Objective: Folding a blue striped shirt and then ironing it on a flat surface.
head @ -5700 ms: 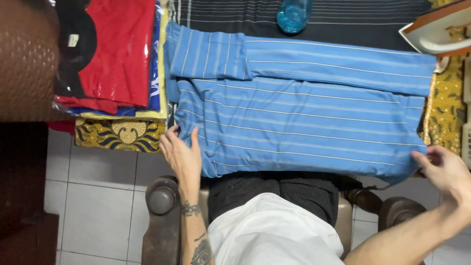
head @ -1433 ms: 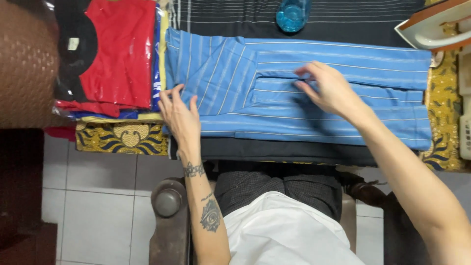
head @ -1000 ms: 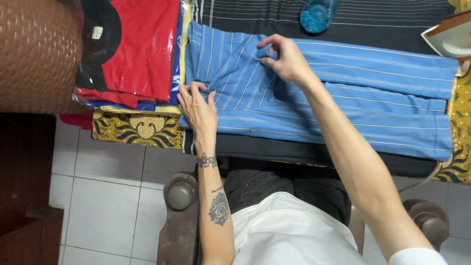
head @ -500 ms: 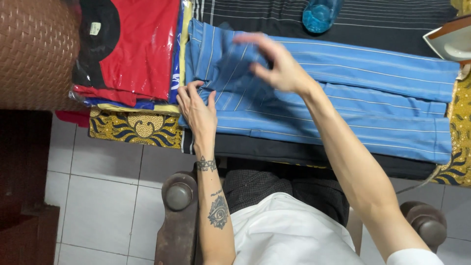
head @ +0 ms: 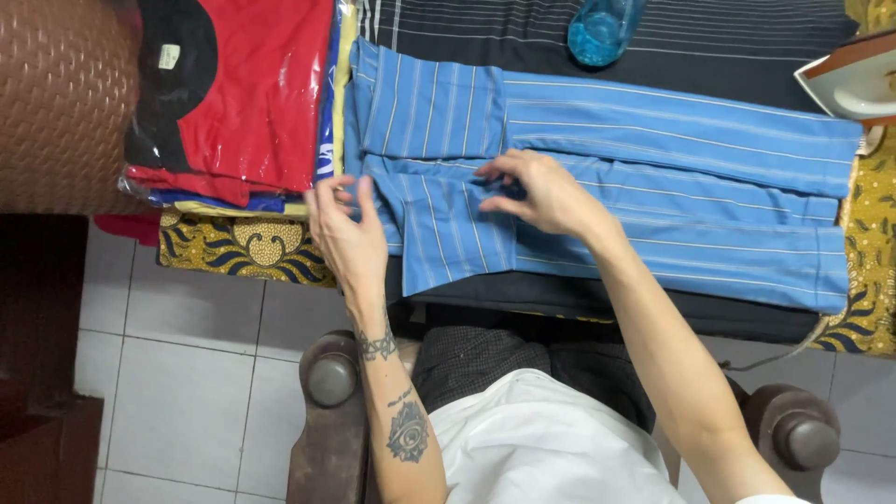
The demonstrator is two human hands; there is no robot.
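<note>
A blue shirt with thin white stripes (head: 672,196) lies folded lengthwise across a dark striped ironing surface (head: 728,37). Both sleeves are folded in at its left end. My left hand (head: 345,229) rests flat on the shirt's left edge, fingers spread. My right hand (head: 541,191) lies on the near sleeve where it meets the far one, fingertips pinching the fabric edge.
A stack of bagged folded clothes, red shirt on top (head: 243,93), sits at the left beside the blue shirt. A blue water bottle (head: 602,28) stands at the far edge. An iron (head: 849,79) rests at the right. Patterned yellow cloth (head: 252,247) hangs below the stack.
The shirt's near side was folded up lengthwise. My right hand then brought a sleeve across and laid it down at the left end. My left hand stayed at the left edge.
</note>
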